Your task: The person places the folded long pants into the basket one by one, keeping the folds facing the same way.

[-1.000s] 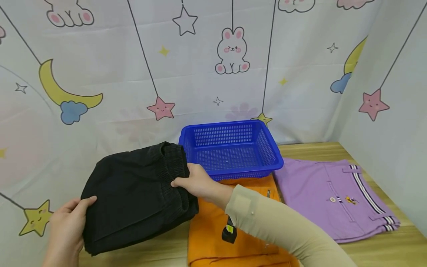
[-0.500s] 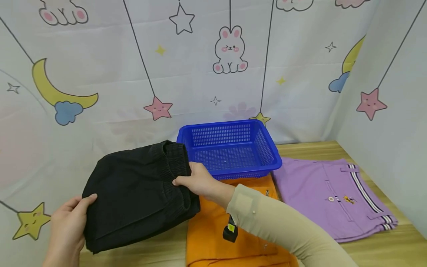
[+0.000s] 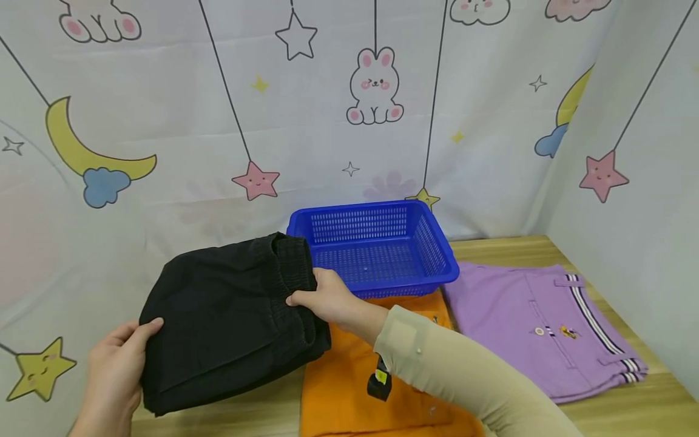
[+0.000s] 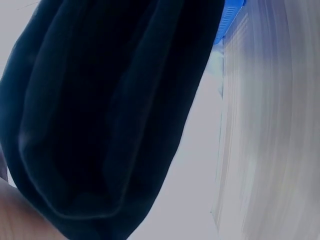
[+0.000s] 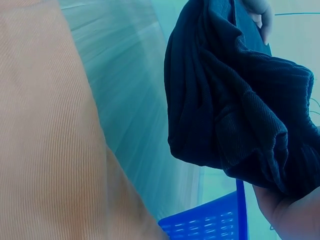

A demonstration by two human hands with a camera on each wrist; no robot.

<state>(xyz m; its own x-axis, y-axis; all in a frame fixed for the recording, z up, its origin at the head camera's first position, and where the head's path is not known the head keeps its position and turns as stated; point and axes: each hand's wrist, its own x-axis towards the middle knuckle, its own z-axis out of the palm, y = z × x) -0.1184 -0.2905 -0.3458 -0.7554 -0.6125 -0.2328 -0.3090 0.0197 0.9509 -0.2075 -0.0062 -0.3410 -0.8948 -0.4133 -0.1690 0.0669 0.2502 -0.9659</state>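
Note:
Folded black pants (image 3: 218,321) with a ribbed elastic waistband are held up above the table, left of centre in the head view. My left hand (image 3: 117,370) grips their left edge, thumb on top. At the waistband end my right hand (image 3: 333,300) pinches them, with the thumb on the upper face and the other fingers mostly hidden. The left wrist view shows the folded layers of the pants (image 4: 100,115) from the end. In the right wrist view the pants (image 5: 235,100) hang beside the right hand (image 5: 295,215).
A blue plastic basket (image 3: 374,288) stands at the back of the wooden table (image 3: 502,246), nothing in it. Folded orange pants (image 3: 349,388) with a black tag lie in front of it. Folded purple pants (image 3: 508,315) lie to the right. A patterned curtain (image 3: 306,133) hangs behind.
The view has shifted slightly. The black pants and both hands sit a little further right in the picture; the grip of both hands is the same.

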